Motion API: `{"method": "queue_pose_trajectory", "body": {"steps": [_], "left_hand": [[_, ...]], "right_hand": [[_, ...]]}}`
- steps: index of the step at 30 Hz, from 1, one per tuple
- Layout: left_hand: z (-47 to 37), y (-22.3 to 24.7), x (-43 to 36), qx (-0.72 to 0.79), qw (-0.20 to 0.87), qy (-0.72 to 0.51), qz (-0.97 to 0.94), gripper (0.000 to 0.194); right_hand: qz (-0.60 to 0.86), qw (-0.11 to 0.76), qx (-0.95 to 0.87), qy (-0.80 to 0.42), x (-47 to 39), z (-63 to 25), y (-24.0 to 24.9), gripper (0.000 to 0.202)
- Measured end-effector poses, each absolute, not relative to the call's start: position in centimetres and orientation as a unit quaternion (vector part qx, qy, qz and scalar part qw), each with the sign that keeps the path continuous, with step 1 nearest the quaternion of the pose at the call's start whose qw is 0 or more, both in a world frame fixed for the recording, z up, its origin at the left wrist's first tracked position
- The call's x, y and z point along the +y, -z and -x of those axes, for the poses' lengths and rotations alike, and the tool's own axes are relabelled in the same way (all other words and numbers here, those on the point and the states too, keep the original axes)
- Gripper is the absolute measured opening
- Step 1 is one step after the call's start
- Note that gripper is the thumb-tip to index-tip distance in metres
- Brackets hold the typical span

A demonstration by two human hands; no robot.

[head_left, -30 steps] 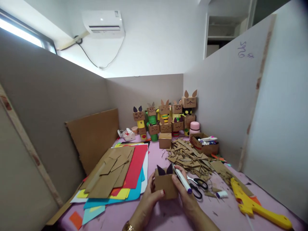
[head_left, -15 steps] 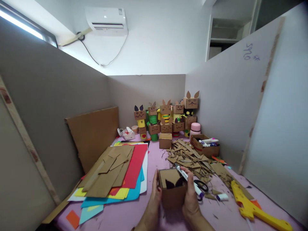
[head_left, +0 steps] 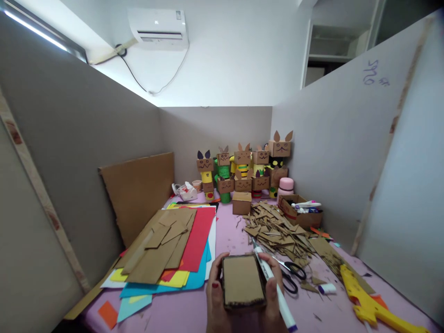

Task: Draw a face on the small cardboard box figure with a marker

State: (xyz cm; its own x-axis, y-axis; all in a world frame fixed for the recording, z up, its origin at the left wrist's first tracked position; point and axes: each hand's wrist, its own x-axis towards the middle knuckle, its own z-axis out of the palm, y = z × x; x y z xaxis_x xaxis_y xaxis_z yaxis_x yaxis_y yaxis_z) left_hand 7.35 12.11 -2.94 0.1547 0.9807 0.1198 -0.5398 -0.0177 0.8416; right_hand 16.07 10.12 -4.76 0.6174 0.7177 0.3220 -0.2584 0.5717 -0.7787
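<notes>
Both hands grip a small brown cardboard box [head_left: 242,281] near the front edge of the pink table [head_left: 180,310]. A plain flat face of the box is turned toward me; its dark ears are hidden. My left hand [head_left: 214,296] clasps its left side. My right hand [head_left: 272,296] clasps its right side and also pinches a white marker [head_left: 274,286] with a purple cap, which points toward the front right.
A stack of coloured paper and cardboard sheets [head_left: 169,247] lies to the left. Right of the box are black scissors [head_left: 291,276], a heap of cardboard scraps [head_left: 277,229], a marker cap [head_left: 326,289] and a yellow glue gun [head_left: 374,305]. Cardboard animal figures [head_left: 243,171] and a pen box [head_left: 301,210] stand at the back.
The box has been turned over in both hands: its dark ears showed on top, then inside the open face, and now a plain face shows. The hands have drawn nearer to me.
</notes>
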Motion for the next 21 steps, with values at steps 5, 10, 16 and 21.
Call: {"method": "queue_pose_trajectory", "body": {"steps": [5,10,16,21], "left_hand": [[-7.4,2.6,11.3,0.246,0.608,-0.636,-0.407,0.075],[-7.2,2.5,10.9,0.221,0.59,-0.655,-0.417,0.072],[-7.0,2.9,11.2,0.239,0.555,-0.669,-0.433,0.079],[-6.9,2.8,10.9,0.256,0.564,-0.659,-0.427,0.08]], "right_hand": [[0.324,0.857,-0.318,-0.243,9.1,-15.0,3.0,0.055],[0.285,0.88,-0.334,-0.183,8.0,-14.5,0.8,0.043],[0.276,0.876,-0.367,-0.149,7.6,-14.6,0.0,0.042],[0.281,0.873,-0.366,-0.156,7.1,-14.4,-0.1,0.041]]}}
